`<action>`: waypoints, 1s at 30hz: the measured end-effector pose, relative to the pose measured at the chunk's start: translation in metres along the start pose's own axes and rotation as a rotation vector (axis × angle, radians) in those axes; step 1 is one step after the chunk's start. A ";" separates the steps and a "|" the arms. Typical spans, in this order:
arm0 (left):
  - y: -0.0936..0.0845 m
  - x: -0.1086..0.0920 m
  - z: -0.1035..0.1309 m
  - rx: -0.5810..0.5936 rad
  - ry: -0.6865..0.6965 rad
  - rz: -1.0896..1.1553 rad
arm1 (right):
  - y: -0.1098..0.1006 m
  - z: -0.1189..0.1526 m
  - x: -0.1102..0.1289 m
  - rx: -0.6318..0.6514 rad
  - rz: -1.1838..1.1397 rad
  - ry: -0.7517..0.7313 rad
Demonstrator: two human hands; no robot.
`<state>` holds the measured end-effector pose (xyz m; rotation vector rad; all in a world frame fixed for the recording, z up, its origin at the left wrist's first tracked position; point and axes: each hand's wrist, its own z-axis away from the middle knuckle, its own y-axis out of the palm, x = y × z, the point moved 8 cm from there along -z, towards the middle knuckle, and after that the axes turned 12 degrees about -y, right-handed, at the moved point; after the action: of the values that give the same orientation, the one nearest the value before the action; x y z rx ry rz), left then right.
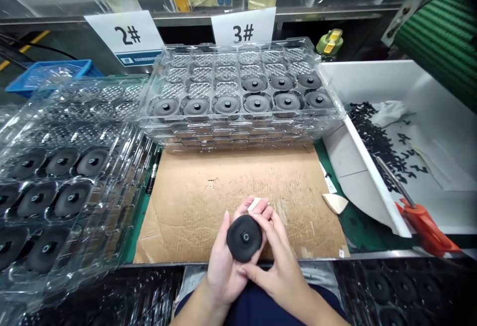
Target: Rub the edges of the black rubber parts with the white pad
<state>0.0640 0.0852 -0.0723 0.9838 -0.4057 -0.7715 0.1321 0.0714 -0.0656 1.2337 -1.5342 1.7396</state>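
Observation:
A round black part [238, 249] with a small raised hub at its centre is held close to my body, over the front edge of the cardboard sheet [194, 216]. My left hand [221, 274] cradles it from below and the left, fingers curled around it. From the right, my right hand [278, 261] grips its edge, thumb low and fingertips at the upper rim. A small white piece [254, 203] shows by the fingers; what it is I cannot tell. Behind, a stack of clear plastic trays [238, 129] carries similar black round parts [257, 102] in its nearer pockets.
More clear trays with round parts [63, 159] stand at left. On the right, a white bin [372, 182] holds small black pieces [387, 142]; a tool with an orange handle [428, 229] lies across its edge. A 3# sign [244, 28] and a green-lidded bottle [330, 42] are behind.

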 end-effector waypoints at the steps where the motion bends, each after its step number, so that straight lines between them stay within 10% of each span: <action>1: -0.001 0.001 -0.001 -0.008 0.000 0.000 | -0.001 -0.001 0.000 -0.006 0.000 0.003; 10: -0.029 -0.002 0.017 -0.055 0.028 -0.080 | 0.002 -0.002 0.006 0.103 -0.072 -0.069; 20: -0.061 0.021 0.054 0.160 -0.323 -0.240 | 0.018 0.007 0.027 0.497 -0.149 -0.148; 30: -0.051 -0.002 0.060 0.130 -0.065 -0.057 | 0.015 0.003 0.060 0.327 0.076 -0.544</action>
<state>0.0046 0.0345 -0.0857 1.0978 -0.4906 -0.8380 0.0925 0.0538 -0.0211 1.9626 -1.6352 1.8508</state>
